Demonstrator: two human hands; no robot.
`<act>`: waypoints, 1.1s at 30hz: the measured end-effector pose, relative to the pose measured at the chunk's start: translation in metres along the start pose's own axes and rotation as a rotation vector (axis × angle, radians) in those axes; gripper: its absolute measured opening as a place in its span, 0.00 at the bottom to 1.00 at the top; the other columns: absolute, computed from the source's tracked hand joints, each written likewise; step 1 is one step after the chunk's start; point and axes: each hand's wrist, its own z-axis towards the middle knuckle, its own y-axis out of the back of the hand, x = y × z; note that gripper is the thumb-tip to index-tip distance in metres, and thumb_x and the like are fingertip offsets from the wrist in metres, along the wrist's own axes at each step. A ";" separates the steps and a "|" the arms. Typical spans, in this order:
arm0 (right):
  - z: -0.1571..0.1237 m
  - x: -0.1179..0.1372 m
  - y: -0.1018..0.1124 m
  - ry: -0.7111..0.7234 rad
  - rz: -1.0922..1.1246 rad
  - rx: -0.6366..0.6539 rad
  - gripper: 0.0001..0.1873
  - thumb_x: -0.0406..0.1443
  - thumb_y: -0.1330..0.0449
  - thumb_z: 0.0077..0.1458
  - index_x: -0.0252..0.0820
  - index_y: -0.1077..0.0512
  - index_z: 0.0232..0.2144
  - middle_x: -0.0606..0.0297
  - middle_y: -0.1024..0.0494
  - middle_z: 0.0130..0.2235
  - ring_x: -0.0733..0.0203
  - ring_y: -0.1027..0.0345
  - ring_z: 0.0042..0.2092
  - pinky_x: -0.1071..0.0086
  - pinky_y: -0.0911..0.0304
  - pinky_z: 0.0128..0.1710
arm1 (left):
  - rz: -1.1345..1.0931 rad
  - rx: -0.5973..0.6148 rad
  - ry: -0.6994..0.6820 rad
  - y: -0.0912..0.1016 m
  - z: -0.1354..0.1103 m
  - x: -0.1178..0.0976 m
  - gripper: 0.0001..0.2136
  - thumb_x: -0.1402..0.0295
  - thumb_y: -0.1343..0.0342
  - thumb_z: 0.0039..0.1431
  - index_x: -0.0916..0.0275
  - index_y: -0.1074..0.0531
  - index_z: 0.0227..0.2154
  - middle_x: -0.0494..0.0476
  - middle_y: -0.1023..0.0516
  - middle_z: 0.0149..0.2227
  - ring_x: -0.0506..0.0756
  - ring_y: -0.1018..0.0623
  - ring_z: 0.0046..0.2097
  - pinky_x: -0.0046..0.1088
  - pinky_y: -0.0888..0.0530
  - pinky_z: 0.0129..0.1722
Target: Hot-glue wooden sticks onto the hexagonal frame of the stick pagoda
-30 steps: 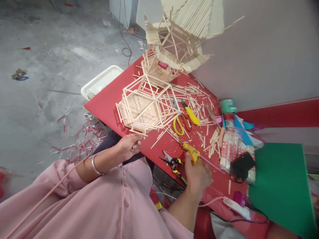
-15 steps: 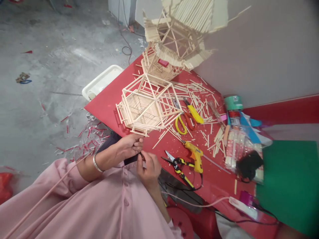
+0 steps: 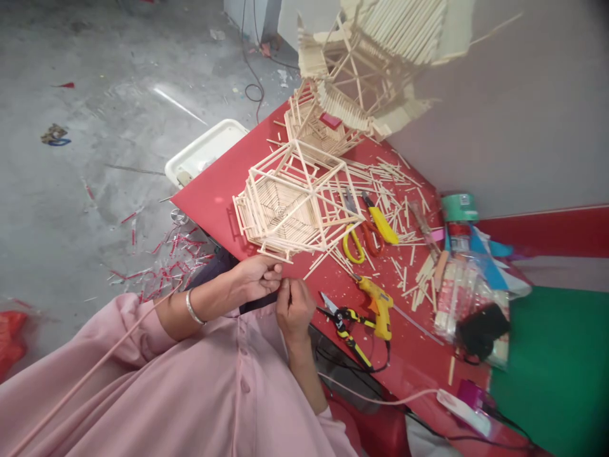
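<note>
My left hand [image 3: 254,279] and my right hand [image 3: 294,309] meet at the near edge of the red table [image 3: 214,190], fingertips pinched together on something too small to make out. Just beyond them lies a hexagonal frame of wooden sticks [image 3: 295,206]. A yellow glue gun [image 3: 378,304] lies on the table to the right of my right hand, with black-and-yellow snips [image 3: 342,320] beside it.
A taller stick structure [image 3: 361,82] stands at the back against the wall. Loose sticks, yellow-handled scissors [image 3: 354,238], a yellow knife [image 3: 384,223], stick packets [image 3: 457,285], a green tape roll [image 3: 459,206] and a green sheet [image 3: 552,355] crowd the table. A white tray [image 3: 207,149] sits off its left edge.
My right hand let go of the glue gun, which now lies on the table, and came left to meet my left hand. The view shifted slightly.
</note>
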 end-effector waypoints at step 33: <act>0.002 0.000 -0.007 0.027 -0.052 -0.021 0.15 0.33 0.50 0.65 0.43 0.33 0.26 0.67 0.33 0.24 0.63 0.40 0.29 0.68 0.49 0.30 | -0.088 0.031 -0.065 0.002 0.000 -0.002 0.16 0.83 0.59 0.59 0.63 0.41 0.19 0.45 0.43 0.14 0.42 0.45 0.13 0.15 0.50 0.13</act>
